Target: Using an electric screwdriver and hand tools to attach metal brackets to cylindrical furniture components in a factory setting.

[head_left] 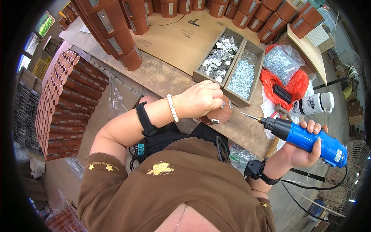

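Observation:
My left hand [199, 101] is closed, fingertips pinched together over the round end of a reddish-brown cylinder [219, 115]. Small metal clips show on that end near its rim. Whatever the fingertips pinch is mostly hidden. My right hand [295, 156] is wrapped round a blue electric screwdriver [305, 138] with a black nose. Its thin bit points left toward the cylinder, a short gap away from it. Just beyond the cylinder stand a wooden tray [204, 78] of flat metal clips and a wooden tray [236, 99] of silvery screws.
Brown cylinders [129, 58] with metal strips stand in stacks along the table's far side. A larger stack [69, 104] rises at the left. Right of the trays lie a bag of screws [284, 62] in red plastic and a white cup [313, 104]. A fan [344, 174] stands at right.

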`<control>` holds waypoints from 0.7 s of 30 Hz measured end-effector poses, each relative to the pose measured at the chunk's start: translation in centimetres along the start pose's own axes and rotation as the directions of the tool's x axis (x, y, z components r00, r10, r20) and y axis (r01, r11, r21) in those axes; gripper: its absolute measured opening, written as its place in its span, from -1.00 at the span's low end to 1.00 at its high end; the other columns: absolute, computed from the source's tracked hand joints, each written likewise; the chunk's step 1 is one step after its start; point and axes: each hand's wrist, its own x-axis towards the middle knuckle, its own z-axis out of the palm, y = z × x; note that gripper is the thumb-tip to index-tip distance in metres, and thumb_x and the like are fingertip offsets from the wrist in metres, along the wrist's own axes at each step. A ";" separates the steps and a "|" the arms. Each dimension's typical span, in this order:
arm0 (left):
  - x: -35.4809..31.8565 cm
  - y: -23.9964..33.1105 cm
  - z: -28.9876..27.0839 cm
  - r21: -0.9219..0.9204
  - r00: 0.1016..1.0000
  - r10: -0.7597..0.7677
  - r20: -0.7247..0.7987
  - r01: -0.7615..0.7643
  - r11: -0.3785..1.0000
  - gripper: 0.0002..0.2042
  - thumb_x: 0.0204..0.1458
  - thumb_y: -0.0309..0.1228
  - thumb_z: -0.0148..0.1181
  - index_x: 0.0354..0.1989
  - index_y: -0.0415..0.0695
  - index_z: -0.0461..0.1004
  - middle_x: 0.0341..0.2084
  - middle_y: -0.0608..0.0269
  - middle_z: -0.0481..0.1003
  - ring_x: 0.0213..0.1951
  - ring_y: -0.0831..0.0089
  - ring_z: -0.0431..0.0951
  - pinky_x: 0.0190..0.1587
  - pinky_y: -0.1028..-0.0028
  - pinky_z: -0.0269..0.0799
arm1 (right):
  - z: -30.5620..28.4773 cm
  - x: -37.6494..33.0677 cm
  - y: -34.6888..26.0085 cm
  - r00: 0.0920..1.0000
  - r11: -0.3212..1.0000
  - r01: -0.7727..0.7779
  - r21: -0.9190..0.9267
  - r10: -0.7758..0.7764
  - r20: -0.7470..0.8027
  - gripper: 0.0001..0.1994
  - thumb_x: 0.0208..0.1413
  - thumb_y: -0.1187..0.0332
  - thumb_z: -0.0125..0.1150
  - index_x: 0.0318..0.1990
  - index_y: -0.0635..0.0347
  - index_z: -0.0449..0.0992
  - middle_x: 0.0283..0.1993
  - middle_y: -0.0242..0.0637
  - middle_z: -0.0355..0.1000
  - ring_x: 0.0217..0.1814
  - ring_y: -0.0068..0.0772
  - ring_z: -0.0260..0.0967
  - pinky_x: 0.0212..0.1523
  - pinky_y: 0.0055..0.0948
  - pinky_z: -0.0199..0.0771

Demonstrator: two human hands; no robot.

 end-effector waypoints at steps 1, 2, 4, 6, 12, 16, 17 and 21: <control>-0.1 0.0 0.0 -0.008 0.999 -0.005 0.037 0.005 1.000 -0.89 -0.38 -0.49 0.09 -0.58 -0.13 0.37 -0.59 0.33 0.31 -0.46 0.39 0.32 -0.38 0.46 0.23 | 0.0 0.0 0.0 1.000 1.000 -0.016 0.007 0.016 0.022 -0.57 -0.16 0.39 -0.01 -0.07 0.29 0.15 -0.36 -0.25 0.18 -0.30 -0.40 0.14 -0.22 -0.33 0.25; 0.0 -0.1 0.0 -0.008 0.999 -0.010 0.033 0.010 1.000 -0.89 -0.38 -0.49 0.09 -0.58 -0.13 0.37 -0.59 0.33 0.31 -0.46 0.39 0.32 -0.38 0.46 0.23 | 0.1 -0.1 0.0 1.000 1.000 -0.010 -0.002 0.010 0.012 -0.57 -0.16 0.39 -0.01 -0.06 0.29 0.15 -0.36 -0.25 0.18 -0.30 -0.40 0.14 -0.22 -0.33 0.25; 0.2 -0.3 0.1 -0.057 0.999 -0.031 0.016 0.032 0.998 -0.91 -0.36 -0.50 0.10 -0.58 -0.12 0.40 -0.60 0.35 0.32 -0.47 0.39 0.33 -0.38 0.46 0.23 | 0.1 -0.2 -0.1 1.000 1.000 -0.004 -0.011 0.004 0.001 -0.57 -0.16 0.39 -0.01 -0.06 0.30 0.15 -0.36 -0.25 0.18 -0.30 -0.40 0.14 -0.22 -0.33 0.25; 0.2 -0.1 0.0 -0.073 0.999 -0.045 0.007 0.045 0.996 -0.91 -0.36 -0.50 0.12 -0.58 -0.10 0.41 -0.60 0.37 0.32 -0.47 0.40 0.33 -0.39 0.46 0.24 | 0.1 -0.2 -0.3 1.000 1.000 0.005 -0.025 -0.006 -0.013 -0.57 -0.16 0.39 -0.01 -0.06 0.29 0.15 -0.36 -0.25 0.18 -0.30 -0.40 0.14 -0.22 -0.33 0.25; -1.0 1.6 -0.1 -0.140 0.993 -0.112 -0.039 0.105 0.985 -0.88 -0.37 -0.50 0.15 -0.57 -0.02 0.44 -0.61 0.44 0.33 -0.46 0.42 0.34 -0.40 0.47 0.24 | -0.1 -0.5 -0.7 1.000 1.000 -0.006 -0.027 0.006 0.005 -0.56 -0.15 0.39 -0.03 -0.05 0.30 0.13 -0.36 -0.25 0.18 -0.30 -0.40 0.14 -0.22 -0.33 0.25; -1.6 1.5 0.3 -0.165 0.997 0.000 -0.083 -0.014 0.986 -0.86 -0.38 -0.50 0.15 -0.55 -0.02 0.44 -0.55 0.45 0.36 -0.43 0.42 0.34 -0.39 0.46 0.24 | 0.1 -0.6 -0.5 1.000 0.999 -0.019 -0.032 0.019 -0.004 -0.56 -0.15 0.39 -0.02 -0.04 0.30 0.14 -0.36 -0.26 0.18 -0.31 -0.40 0.15 -0.23 -0.32 0.26; -1.7 1.3 0.3 -0.161 0.996 0.000 -0.085 -0.013 0.987 -0.86 -0.38 -0.50 0.15 -0.55 -0.02 0.44 -0.55 0.45 0.36 -0.43 0.42 0.34 -0.39 0.46 0.24 | 0.2 -0.6 -0.4 1.000 0.999 -0.025 -0.032 0.025 0.011 -0.56 -0.15 0.39 -0.02 -0.04 0.29 0.14 -0.36 -0.26 0.19 -0.31 -0.40 0.15 -0.23 -0.32 0.26; -2.0 1.3 0.3 -0.153 0.998 -0.016 -0.062 0.007 0.988 -0.83 -0.38 -0.52 0.14 -0.51 -0.04 0.44 -0.51 0.44 0.38 -0.40 0.39 0.34 -0.37 0.45 0.25 | 0.8 -0.8 0.1 0.999 0.999 -0.039 -0.025 0.039 0.003 -0.56 -0.16 0.40 -0.02 -0.04 0.28 0.16 -0.36 -0.26 0.20 -0.32 -0.41 0.16 -0.23 -0.31 0.26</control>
